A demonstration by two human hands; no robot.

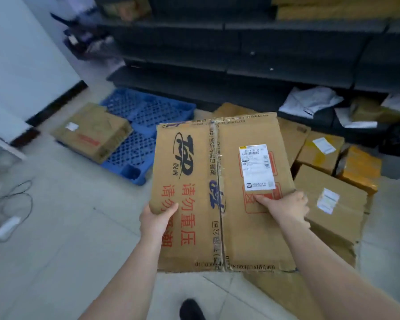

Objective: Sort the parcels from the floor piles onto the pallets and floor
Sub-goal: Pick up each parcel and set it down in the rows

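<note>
Parcel in hand: a large flat carton (222, 192) held up in the middle of the view, its broad taped face turned to the camera.
Left hand: the left hand (156, 219) is closed over the carton's 9 o'clock edge, thumb on the top face, fingers wrapped under and out of sight.
Right hand: the right hand (284, 206) is clamped on the 3 o'clock edge, thumb pressing the face just below the shipping label (256, 167).
Long axis: runs from 6 to 12 o'clock, along the taped seam; the far end tips slightly toward 1 o'clock.
Facing: print and label read upside down from here, so the carton's top points at the person.
Floor pile: more brown parcels (328, 199) lie at 3 to 4 o'clock, directly beneath the carton's right side.
Pallet: a blue pallet (146, 116) sits at 10 to 11 o'clock with one carton (92, 132) already lying on it.
Judged step: carrying this carton over for placement, likely onto the blue pallet, though the destination cannot be confirmed.
Doing it well: keep both grips level, swing toward 10 o'clock, and lay it flat beside the carton already there, label up.
Poor view: the background is motion-blurred, so the dark shelving (240, 54) at 12 o'clock may hold more stock.
</note>
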